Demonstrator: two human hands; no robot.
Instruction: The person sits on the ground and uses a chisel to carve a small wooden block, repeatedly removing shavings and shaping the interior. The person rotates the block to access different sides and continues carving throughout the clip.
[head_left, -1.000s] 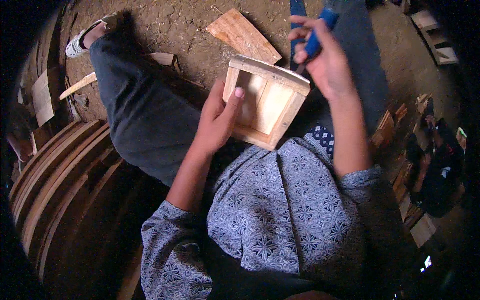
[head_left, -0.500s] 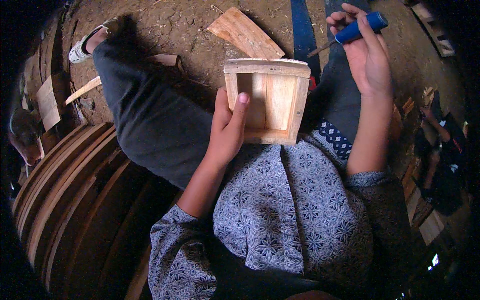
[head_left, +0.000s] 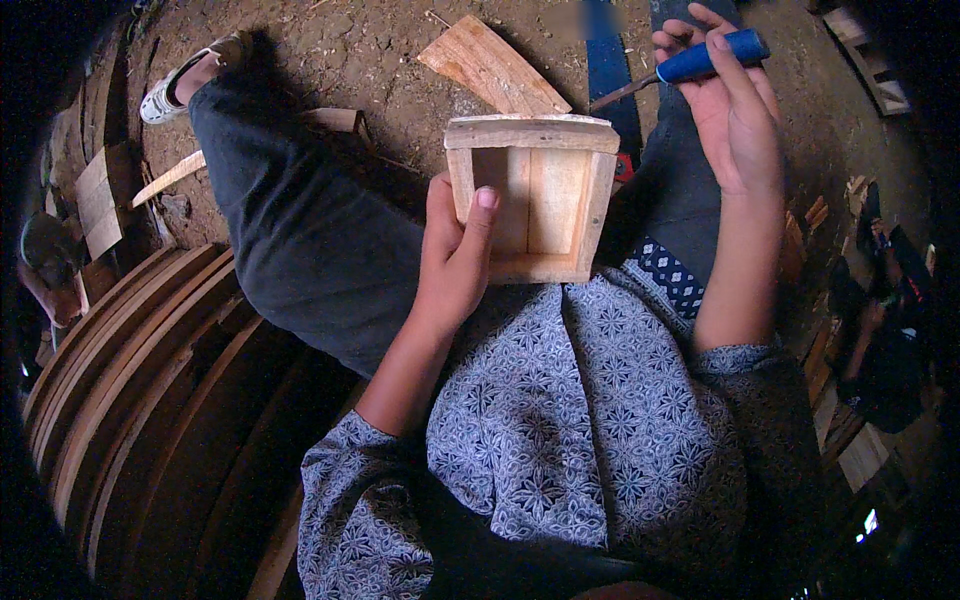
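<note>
My left hand grips a small open wooden box by its left side, the thumb over the rim and the other fingers mostly behind it. The box is of pale boards, with its open face toward me, and it sits in front of my patterned shirt. In my right hand, raised at the upper right, is a chisel with a blue handle, held loosely between thumb and fingers. Its metal blade points left and down, the tip a little above the box's upper right corner and apart from it.
A flat wooden board lies on the dirt floor beyond the box. Beside it runs a long blue strip, with a small red object lower down. Curved-looking stacked planks fill the left; wood scraps lie at right.
The chisel has shifted slightly left, its blade now tilted less steeply and its tip nearer the box's top edge. My left hand and the box have barely moved.
</note>
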